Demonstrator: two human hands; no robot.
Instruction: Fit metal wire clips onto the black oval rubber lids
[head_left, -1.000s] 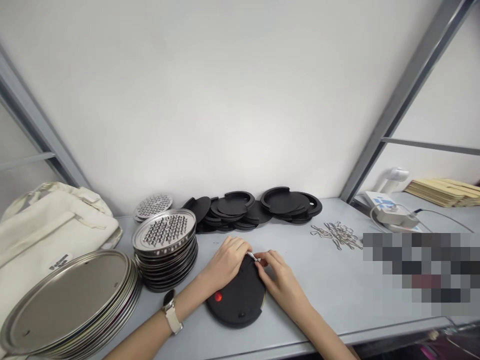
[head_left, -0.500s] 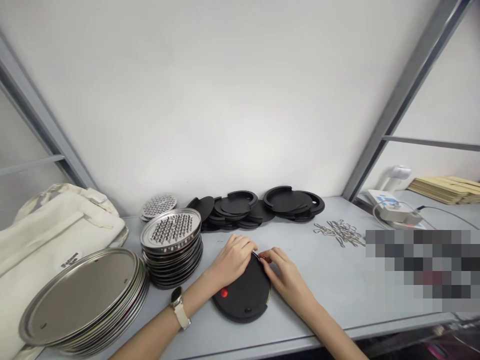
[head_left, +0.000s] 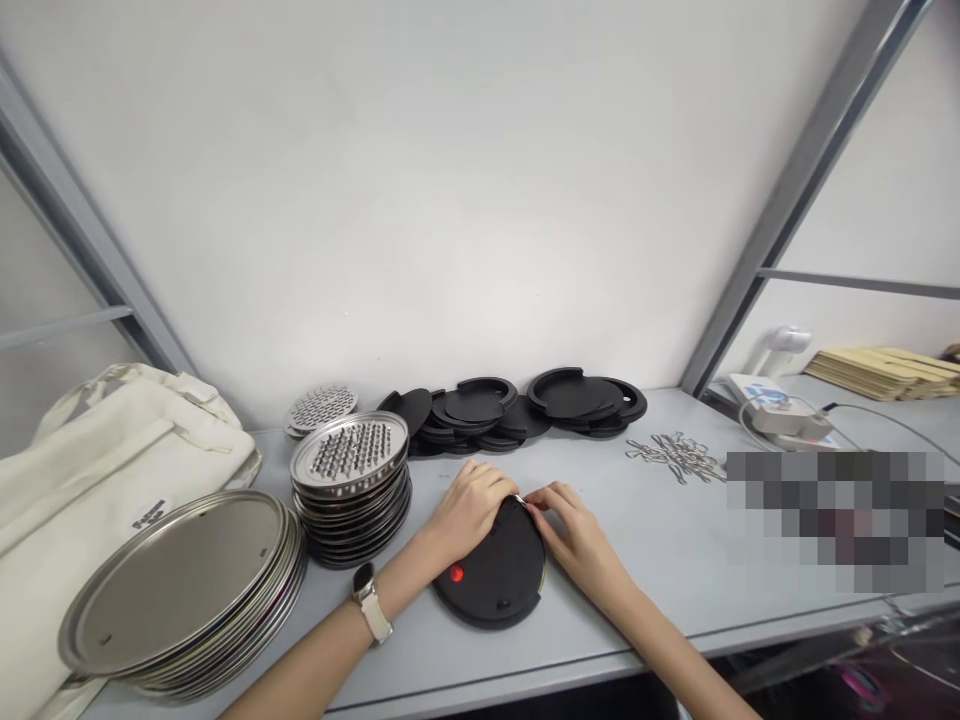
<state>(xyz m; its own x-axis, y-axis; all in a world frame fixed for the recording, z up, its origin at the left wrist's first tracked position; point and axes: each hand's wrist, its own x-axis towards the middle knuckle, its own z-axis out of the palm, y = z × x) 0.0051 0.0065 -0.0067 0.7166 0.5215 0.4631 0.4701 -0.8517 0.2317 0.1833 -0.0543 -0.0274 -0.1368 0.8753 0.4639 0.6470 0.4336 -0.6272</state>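
A round black disc [head_left: 489, 575] with a red dot near its left side lies on the grey table in front of me. My left hand [head_left: 472, 508] wraps over its far left edge, fingers closed on the rim. At the far edge, my right hand [head_left: 568, 525] pinches a small silver metal piece [head_left: 520, 500], mostly hidden by the fingertips. Its shape resembles the bent wire clips [head_left: 677, 456] heaped to the right. A thin yellowish line shows along the disc's right side.
Left stand a stack of round grater plates [head_left: 351, 455] and large metal lids or trays [head_left: 180, 585], beside a cream cloth bag [head_left: 112, 460]. Black round holders [head_left: 480, 405] are piled against the wall. Further right are a white device [head_left: 776, 408] with cables and thin wooden boards [head_left: 885, 372].
The view has shifted slightly. Both hands stay at the disc's far edge, with the right fingers slightly readjusted around the silver piece.
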